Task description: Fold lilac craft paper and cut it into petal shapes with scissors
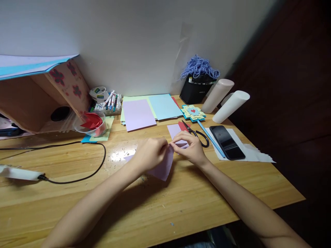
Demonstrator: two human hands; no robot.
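Note:
Between my hands, just above the wooden table, is a sheet of light purple paper (162, 169), held tilted with one corner hanging down. My left hand (152, 153) is closed on its upper edge and covers much of it. The fingertips of my right hand (190, 148) pinch the same edge close to the left fingers. Beyond my right hand lie black-handled scissors (195, 133), a smaller purple piece (173, 129) and a red piece of paper (183, 126). Whether the held sheet is folded under my left hand is hidden.
Coloured sheets (141, 115) lie at the back beside a layered paper flower (193, 112). A phone (227, 142) and blue pencil (211, 138) are on the right, with two bottles (231, 106) behind. On the left are a clear bowl (77, 128), a cable (104, 156) and a cardboard box (33, 100).

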